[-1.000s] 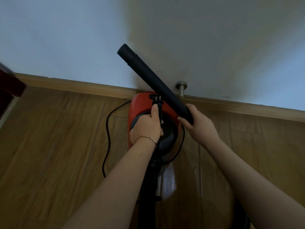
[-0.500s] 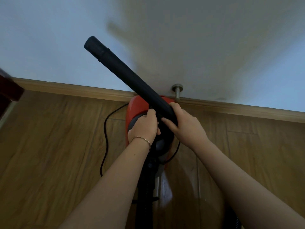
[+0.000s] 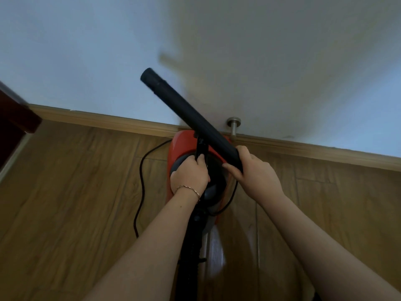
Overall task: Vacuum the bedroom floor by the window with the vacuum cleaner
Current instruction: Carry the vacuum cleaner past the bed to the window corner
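Observation:
A red vacuum cleaner with a dark round top stands on the wooden floor against the skirting board. My left hand, a thin bracelet on its wrist, grips the black power plug and its cord just above the cleaner. My right hand is closed around the lower end of a black vacuum tube, which slants up and to the left with its open end raised in front of the wall. The black cord loops over the floor left of the cleaner.
A metal door stopper sticks up at the skirting board just right of the cleaner. Dark wooden furniture fills the left edge. The white wall rises behind. A black hose section runs down between my forearms.
The tube's raised end swung left, then back toward the middle and lower. My right hand shifted right again, and the plug shows once more above my left hand.

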A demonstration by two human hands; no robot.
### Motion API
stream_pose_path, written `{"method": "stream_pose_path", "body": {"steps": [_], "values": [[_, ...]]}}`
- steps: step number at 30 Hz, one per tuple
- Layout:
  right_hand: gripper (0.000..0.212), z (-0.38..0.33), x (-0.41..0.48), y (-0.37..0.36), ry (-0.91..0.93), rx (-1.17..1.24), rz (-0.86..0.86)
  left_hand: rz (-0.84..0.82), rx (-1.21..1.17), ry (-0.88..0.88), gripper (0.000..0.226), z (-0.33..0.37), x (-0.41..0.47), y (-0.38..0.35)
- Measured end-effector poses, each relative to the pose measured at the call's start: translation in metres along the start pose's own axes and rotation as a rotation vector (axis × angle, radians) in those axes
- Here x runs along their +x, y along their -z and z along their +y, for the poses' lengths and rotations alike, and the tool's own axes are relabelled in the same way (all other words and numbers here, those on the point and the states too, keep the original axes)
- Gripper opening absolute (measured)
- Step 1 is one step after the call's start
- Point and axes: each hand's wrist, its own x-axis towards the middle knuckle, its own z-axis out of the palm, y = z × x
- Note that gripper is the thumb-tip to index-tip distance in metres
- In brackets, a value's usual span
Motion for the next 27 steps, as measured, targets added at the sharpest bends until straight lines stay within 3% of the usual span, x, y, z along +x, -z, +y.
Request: {"method": "stream_pose_path", "body": {"steps": [4,8,13,19,27], "values": [[0.055,-0.007,0.002,0.053,0.023,-0.056,0.042,0.021,-0.052,0.061,0.041,0.004,-0.013,0.012],[0.04,-0.026,-0.003,0.105,-0.039,0.016,-0.155,0.02,0.013,0.047,0.044,0.027,-0.055,0.041],[0.047,-0.069,-0.024,0.163,0.034,0.079,-0.222,0.03,0.038,0.072,0.042,0.053,-0.105,0.086],[0.049,-0.128,-0.05,0.251,0.047,0.229,-0.343,0.051,0.035,0.103,0.042,0.122,-0.178,0.162],[0.05,-0.21,-0.076,0.381,0.09,0.266,-0.33,0.161,-0.042,0.086,0.042,0.208,-0.27,0.276]]}}
